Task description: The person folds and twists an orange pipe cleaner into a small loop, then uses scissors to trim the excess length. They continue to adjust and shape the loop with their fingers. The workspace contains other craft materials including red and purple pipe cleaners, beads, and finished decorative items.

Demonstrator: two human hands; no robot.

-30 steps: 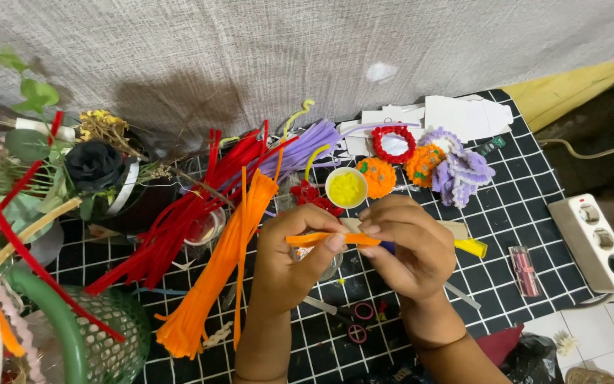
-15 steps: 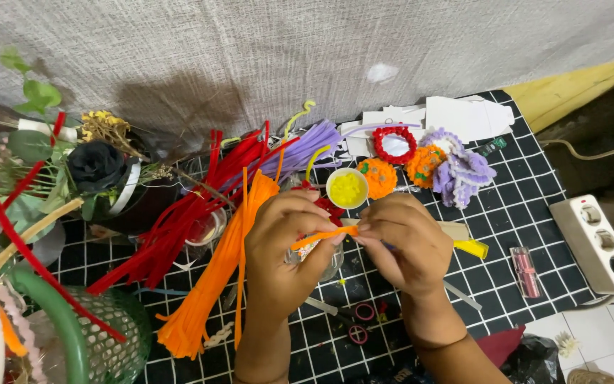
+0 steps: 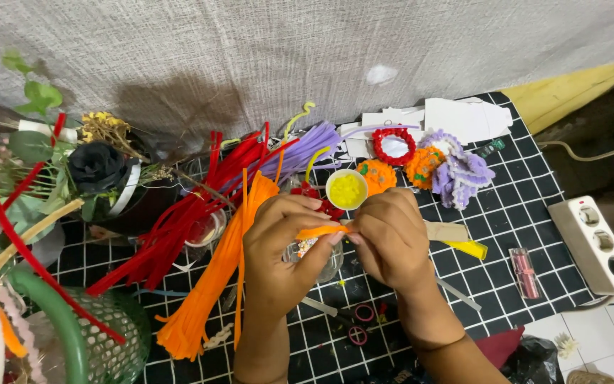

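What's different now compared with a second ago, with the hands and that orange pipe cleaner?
Little changed. The left hand and right hand drew slightly closer, so less of the orange pipe cleaner shows between them. Both keep pinching it. The yellow cup and orange bundle stayed put.

White power strip (image 3: 593,245), black rose (image 3: 96,165)
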